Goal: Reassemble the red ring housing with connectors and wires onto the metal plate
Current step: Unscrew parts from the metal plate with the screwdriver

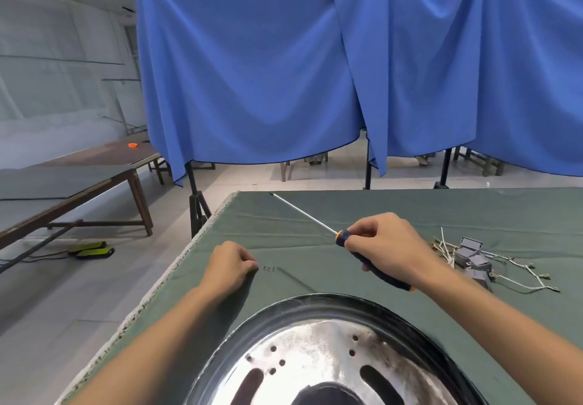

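- Metal plate (318, 341): a shiny round plate with a dark rim lies flat at the near edge of the desk (410, 209), between the person's forearms. Its face shows small round holes and longer slots. No red ring housing can be made out on it.
- Connectors and wires (473, 259): a loose cluster of grey connector blocks with pale wires lies on the green cloth to the right, well apart from the plate.
- Screws (268, 268): three small screws lie in a short row on the cloth beyond the plate, just beside the left hand's knuckles.
- Left hand (232, 267): rests on the cloth with fingers curled under; whether they pinch anything cannot be told.
- Right hand (388, 247): fingers wrapped round the dark handle of a screwdriver (344, 237), held above the cloth. The orange collar shows at the thumb side, and the long steel shaft points away toward the desk's far left corner.
- Surroundings: blue drapes (252, 73) hang on stands behind the desk. A long brown bench (94, 177) stands to the left, and two green-and-black devices (91, 249) lie on the floor.
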`<state>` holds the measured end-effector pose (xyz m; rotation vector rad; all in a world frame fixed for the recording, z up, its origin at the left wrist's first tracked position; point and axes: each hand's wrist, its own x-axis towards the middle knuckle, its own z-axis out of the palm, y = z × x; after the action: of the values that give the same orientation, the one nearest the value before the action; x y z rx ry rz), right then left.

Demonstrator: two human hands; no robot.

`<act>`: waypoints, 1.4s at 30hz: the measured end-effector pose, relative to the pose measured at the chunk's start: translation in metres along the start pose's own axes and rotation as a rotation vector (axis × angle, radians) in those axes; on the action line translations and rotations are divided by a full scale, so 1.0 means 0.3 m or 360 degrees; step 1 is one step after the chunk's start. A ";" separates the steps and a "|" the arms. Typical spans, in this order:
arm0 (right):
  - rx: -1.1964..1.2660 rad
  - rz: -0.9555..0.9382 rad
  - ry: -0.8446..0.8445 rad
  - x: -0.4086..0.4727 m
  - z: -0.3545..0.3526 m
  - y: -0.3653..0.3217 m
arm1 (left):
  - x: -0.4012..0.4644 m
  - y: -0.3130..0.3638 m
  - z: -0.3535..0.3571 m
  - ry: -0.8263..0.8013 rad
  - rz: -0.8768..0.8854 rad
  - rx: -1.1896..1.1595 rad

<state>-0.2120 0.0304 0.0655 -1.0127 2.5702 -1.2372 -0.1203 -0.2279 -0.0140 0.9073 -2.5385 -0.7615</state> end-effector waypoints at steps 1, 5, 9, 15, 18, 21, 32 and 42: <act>0.0013 -0.0011 0.0002 0.003 0.007 0.000 | -0.007 0.002 -0.003 0.0001 -0.0036 -0.0073; -0.0010 -0.0113 0.0007 0.005 0.023 -0.009 | -0.062 0.050 -0.054 0.0018 -0.0241 -0.0925; -0.0041 -0.0300 0.0015 -0.023 0.013 -0.035 | -0.158 0.130 -0.193 0.0101 -0.0199 -0.1676; -0.0028 -0.0476 0.0164 -0.124 -0.014 -0.096 | -0.289 0.186 -0.341 0.0148 -0.0388 -0.2635; -0.0111 -0.0479 0.0187 -0.173 -0.029 -0.125 | -0.342 0.191 -0.356 0.0180 -0.0356 -0.2843; -0.0179 -0.0501 0.0210 -0.220 -0.043 -0.142 | -0.391 0.176 -0.343 0.0196 -0.0264 -0.2993; -0.0351 -0.0752 0.0153 -0.294 -0.032 -0.157 | -0.457 0.084 -0.290 0.0245 -0.0181 -0.3056; -0.0496 -0.0820 0.0029 -0.296 -0.007 -0.188 | -0.488 0.056 -0.285 0.0118 -0.0175 -0.3118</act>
<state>-0.1152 0.0612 0.0924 -1.8206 2.6612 -0.9358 0.0203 -0.1517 0.0450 0.2222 -0.6497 -2.2726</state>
